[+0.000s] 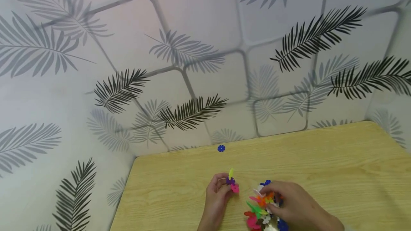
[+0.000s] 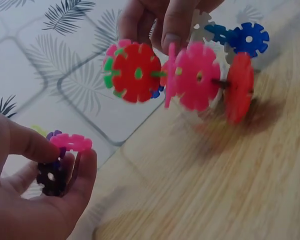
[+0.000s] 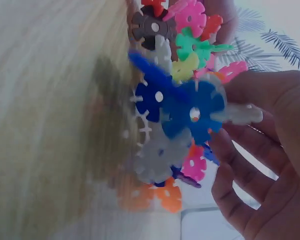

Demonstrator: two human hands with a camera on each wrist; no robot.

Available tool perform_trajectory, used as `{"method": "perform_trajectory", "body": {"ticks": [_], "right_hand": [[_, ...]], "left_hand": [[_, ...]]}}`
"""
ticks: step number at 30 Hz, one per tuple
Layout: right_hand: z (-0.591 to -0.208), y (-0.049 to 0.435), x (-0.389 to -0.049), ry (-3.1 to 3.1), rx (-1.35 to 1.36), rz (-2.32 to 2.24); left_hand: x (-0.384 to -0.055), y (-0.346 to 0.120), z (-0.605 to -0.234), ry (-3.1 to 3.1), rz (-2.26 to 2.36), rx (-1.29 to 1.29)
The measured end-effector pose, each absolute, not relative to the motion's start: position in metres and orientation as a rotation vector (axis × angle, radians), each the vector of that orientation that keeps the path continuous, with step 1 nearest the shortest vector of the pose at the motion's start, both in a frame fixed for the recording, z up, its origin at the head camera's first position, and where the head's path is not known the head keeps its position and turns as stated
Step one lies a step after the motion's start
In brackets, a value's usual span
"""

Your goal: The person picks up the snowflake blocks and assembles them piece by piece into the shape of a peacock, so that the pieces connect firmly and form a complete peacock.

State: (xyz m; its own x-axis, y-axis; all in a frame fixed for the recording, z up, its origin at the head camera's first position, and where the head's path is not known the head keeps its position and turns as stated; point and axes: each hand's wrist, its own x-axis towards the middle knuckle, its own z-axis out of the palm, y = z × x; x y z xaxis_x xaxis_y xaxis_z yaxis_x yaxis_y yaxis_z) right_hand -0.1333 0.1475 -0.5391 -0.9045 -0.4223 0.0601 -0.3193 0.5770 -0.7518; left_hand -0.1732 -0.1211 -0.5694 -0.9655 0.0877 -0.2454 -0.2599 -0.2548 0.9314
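Observation:
In the head view my left hand [image 1: 216,197] pinches a small chain of notched plastic snowflake discs [image 1: 235,188], in yellow, purple and pink. The left wrist view also shows a black disc [image 2: 51,177] in that chain, between thumb and fingers. To its right, my right hand [image 1: 293,202] grips a big cluster of interlocked snowflake discs [image 1: 253,221] from above. Red, pink, green, white, orange and blue discs stick out of it at various angles. A blue disc [image 3: 195,112] faces the right wrist camera. Part of the cluster is hidden behind the right hand.
One loose blue disc [image 1: 221,148] lies by the table's back edge, close to the wall. The wood-grain table [image 1: 167,188] meets a wall [image 1: 205,81] printed with leaves along its back and left sides.

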Motion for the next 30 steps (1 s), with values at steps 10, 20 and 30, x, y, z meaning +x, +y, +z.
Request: {"method": "perform_trajectory", "body": {"ticks": [10, 20, 30], "right_hand": [[-0.567, 0.152, -0.124, 2.726, -1.002, -1.636], [-0.574, 0.151, -0.122, 2.780, -0.978, -1.713], [-0.558, 0.140, -0.133, 2.816, -0.767, -1.497]], "left_hand": [[-0.171, -0.117, -0.570, 1.519, 2.335, -0.035], [-0.170, -0.113, -0.571, 1.529, 2.311, -0.066], [-0.169, -0.115, -0.572, 1.534, 2.347, -0.116]]}}
